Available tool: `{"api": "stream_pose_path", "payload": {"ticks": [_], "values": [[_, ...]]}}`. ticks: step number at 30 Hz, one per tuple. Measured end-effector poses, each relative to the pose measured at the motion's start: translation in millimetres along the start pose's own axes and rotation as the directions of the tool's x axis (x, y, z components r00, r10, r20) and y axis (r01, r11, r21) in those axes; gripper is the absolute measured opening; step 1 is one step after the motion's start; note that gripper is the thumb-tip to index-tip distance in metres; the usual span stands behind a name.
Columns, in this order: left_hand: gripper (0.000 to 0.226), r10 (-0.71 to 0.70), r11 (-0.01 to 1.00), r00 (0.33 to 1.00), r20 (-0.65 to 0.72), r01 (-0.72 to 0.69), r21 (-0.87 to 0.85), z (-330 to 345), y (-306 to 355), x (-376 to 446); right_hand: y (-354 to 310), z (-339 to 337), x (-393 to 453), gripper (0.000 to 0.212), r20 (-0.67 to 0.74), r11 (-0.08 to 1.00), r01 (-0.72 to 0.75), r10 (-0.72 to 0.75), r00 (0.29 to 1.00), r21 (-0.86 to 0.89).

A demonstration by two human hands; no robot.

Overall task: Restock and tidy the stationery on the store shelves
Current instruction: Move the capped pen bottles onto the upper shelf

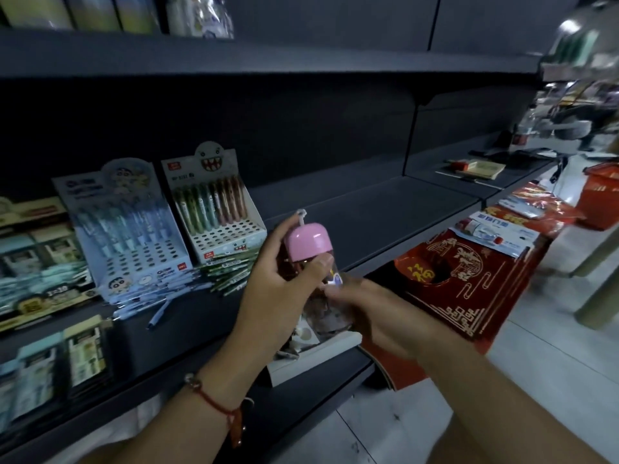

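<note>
A small clear jar with a pink domed lid (308, 242) and a white loop on top is held upright in front of the dark shelf (368, 199). My left hand (284, 286) grips it just under the lid, thumb across the front. My right hand (371, 309) holds the jar's lower part from the right. The jar's contents are blurred. Two pen display boxes stand on the shelf to the left: a blue cartoon one (130, 226) and a white monster-face one (217, 209), with loose pens (214, 276) piled in front.
Packaged stationery (40, 262) fills the left of the shelves. A white open box (315, 349) sits on the lower shelf under my hands. Red decorated packets (469, 279) lie on the lower shelf to the right, and a red basket (599, 195) stands beyond.
</note>
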State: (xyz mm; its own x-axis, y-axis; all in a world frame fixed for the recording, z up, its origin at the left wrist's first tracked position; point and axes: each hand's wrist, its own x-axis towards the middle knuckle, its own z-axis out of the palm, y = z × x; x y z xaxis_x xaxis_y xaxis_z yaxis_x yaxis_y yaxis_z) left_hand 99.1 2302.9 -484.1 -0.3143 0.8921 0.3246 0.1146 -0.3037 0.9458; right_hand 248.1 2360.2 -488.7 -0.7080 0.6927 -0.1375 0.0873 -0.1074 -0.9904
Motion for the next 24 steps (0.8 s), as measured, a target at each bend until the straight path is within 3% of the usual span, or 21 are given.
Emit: {"api": "stream_pose_path", "payload": {"ticks": [2, 5, 8, 11, 13, 17, 20, 24], "values": [[0.061, 0.104, 0.989, 0.994, -0.030, -0.100, 0.109, 0.5, 7.3, -6.3, 0.0, 20.6, -7.4, 0.048, -0.125, 0.964, 0.065, -0.100, 0.987, -0.258], [0.066, 0.184, 0.954, 0.981, -0.056, -0.165, 0.251, -0.3, 22.4, -13.8, 1.8, 43.4, -14.3, 0.069, -0.284, 0.901, 0.172, -0.300, 0.911, -0.398], [0.070, 0.233, 0.907, 0.972, -0.038, -0.203, 0.368, -4.0, 42.9, -18.2, -10.0, 54.0, -24.9, 0.054, -0.353, 0.856, 0.230, -0.416, 0.838, -0.462], [0.066, 0.293, 0.820, 0.955, 0.035, -0.270, 0.504, -13.1, 72.3, -20.0, -28.8, 59.9, -39.2, 0.047, -0.368, 0.875, 0.292, -0.436, 0.821, -0.385], [0.059, 0.331, 0.733, 0.939, 0.093, -0.317, 0.602, -22.1, 96.4, -19.9, -43.9, 58.0, -44.2, 0.048, -0.365, 0.887, 0.318, -0.433, 0.824, -0.334], [0.055, 0.408, 0.552, 0.900, 0.154, -0.377, 0.743, -44.3, 151.3, -9.5, -94.9, 47.7, -44.8, 0.043, -0.338, 0.851, 0.330, -0.477, 0.811, -0.409], [0.056, 0.458, 0.311, 0.869, 0.188, -0.355, 0.882, -65.2, 193.6, 14.5, -146.9, 42.7, -43.7, 0.034, -0.322, 0.833, 0.402, -0.527, 0.787, -0.380], [0.052, 0.471, 0.029, 0.856, 0.213, -0.256, 0.966, -93.1, 227.0, 56.6, -210.0, 37.3, -30.7, 0.037, -0.293, 0.817, 0.478, -0.567, 0.770, -0.323]]}}
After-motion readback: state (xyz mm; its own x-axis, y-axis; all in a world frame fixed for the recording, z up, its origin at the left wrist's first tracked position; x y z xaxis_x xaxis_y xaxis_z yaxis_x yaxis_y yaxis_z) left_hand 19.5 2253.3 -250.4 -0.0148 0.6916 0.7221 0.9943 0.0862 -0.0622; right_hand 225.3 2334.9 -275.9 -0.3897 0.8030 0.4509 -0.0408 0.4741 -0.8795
